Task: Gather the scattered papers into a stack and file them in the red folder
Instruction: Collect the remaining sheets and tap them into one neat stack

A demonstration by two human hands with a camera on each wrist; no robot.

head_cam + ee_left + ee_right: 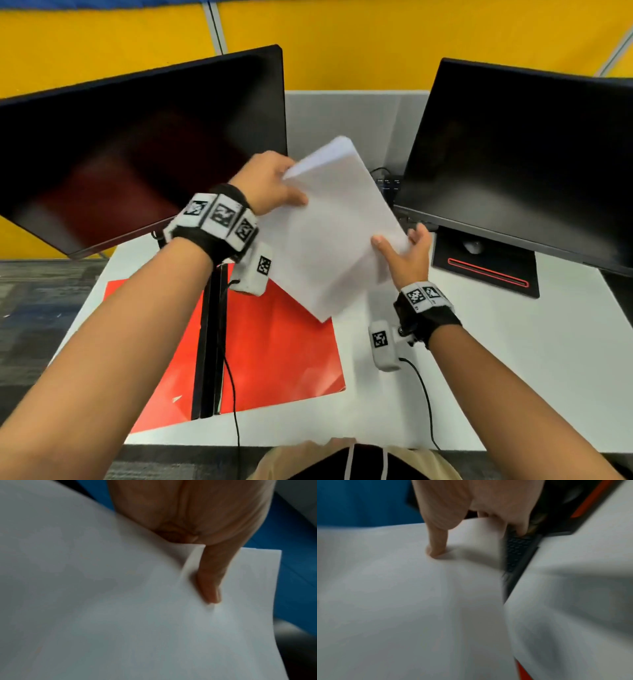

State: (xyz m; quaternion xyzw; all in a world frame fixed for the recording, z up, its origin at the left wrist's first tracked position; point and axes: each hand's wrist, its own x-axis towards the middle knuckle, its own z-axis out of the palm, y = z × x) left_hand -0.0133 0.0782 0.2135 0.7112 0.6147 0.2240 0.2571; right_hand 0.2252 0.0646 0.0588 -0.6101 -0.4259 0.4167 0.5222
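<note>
Pinching paper stack (337, 222) from both ends — left hand (270, 183) clamped on far-left corner, right hand (404, 255) on near-right edge. Stack in air, long axis diagonal; low corner overhangs red folder (274, 349), open on counter (496, 359), nearer left hand. Count — one stack, one folder, two monitors.

You face a white tabletop (513, 377) carrying two dark monitors (144, 144), a grey partition (342, 116) between them, a yellow wall (376, 41) behind, and grey carpet (34, 308).

White desk (513, 359) w/ red folder (281, 342), monitor base (486, 270).
</note>
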